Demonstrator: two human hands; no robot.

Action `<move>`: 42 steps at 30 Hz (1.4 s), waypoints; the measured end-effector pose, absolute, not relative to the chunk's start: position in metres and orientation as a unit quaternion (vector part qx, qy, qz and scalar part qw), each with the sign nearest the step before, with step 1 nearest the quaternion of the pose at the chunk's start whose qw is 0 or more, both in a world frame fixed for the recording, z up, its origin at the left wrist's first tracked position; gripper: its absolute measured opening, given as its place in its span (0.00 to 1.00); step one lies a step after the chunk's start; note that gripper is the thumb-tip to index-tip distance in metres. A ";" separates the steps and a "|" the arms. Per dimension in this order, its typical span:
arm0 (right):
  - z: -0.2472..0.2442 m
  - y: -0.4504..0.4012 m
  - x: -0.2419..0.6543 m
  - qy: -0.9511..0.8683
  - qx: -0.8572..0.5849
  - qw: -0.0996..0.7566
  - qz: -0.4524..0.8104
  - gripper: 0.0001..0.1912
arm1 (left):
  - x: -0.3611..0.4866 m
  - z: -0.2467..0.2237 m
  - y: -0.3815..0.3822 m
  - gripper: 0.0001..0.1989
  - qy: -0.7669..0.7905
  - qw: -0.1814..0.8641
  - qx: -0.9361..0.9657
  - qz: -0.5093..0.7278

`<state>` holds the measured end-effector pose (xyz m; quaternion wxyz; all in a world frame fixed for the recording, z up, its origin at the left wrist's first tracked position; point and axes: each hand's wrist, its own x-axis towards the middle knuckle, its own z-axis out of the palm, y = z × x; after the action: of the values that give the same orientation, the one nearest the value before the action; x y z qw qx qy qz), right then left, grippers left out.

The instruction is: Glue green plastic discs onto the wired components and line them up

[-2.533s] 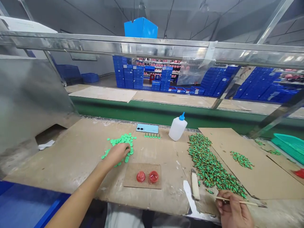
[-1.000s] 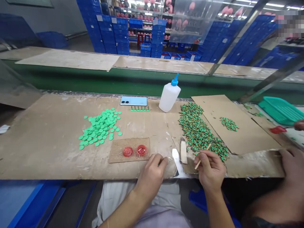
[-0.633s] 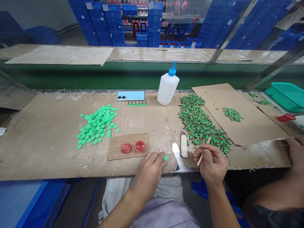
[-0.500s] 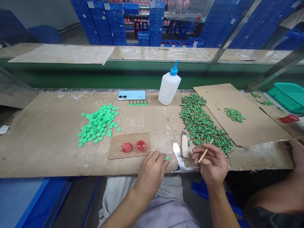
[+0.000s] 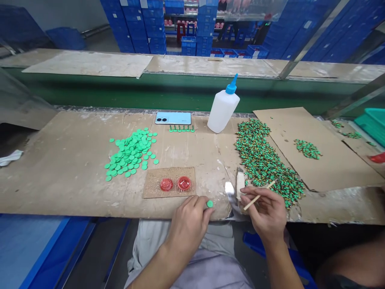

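My left hand (image 5: 189,226) rests at the table's front edge, its fingertips closed on a small green disc (image 5: 209,204). My right hand (image 5: 264,212) pinches a thin wooden stick (image 5: 258,196) and sits just below a large heap of green-and-gold beads (image 5: 264,160). Between my hands lie a flat metal blade (image 5: 230,193) and a strip of pale wood (image 5: 240,182). A loose pile of green discs (image 5: 130,152) lies to the left. Close to my left hand, a cork board (image 5: 153,186) carries two red dishes (image 5: 175,184).
Farther back stand a white glue bottle (image 5: 223,108), a phone (image 5: 173,118) and a row of small green pegs (image 5: 181,128). A cardboard sheet (image 5: 333,172) holds a small bead pile (image 5: 307,149). A co-worker's arm (image 5: 349,273) shows at lower right, beside a teal crate (image 5: 369,126).
My left hand has moved from the disc pile to the table's front edge with a disc at its fingertips. My right hand has come closer, and the co-worker's hand has left view.
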<state>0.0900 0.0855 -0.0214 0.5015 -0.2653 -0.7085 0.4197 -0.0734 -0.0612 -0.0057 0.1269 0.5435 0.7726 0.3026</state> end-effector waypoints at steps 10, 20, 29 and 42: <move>0.014 0.097 0.084 -0.750 -0.176 0.437 0.463 0.16 | -0.078 -0.004 -0.065 0.07 0.763 0.158 0.550 0.301; 0.048 0.118 -0.038 -0.777 -0.025 0.351 0.522 0.19 | -0.078 -0.011 -0.067 0.05 0.742 0.137 0.560 0.342; 0.026 0.102 -0.043 -0.820 0.022 0.342 0.459 0.20 | -0.076 -0.012 -0.068 0.05 0.740 0.094 0.575 0.337; 0.023 0.099 -0.052 -0.867 0.058 0.337 0.362 0.18 | -0.074 -0.014 -0.066 0.06 0.737 0.108 0.572 0.342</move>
<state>-0.0519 0.0990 0.0231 0.3374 0.0580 -0.8670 0.3621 -0.0739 -0.0665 -0.0142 0.1078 0.5724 0.7372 0.3424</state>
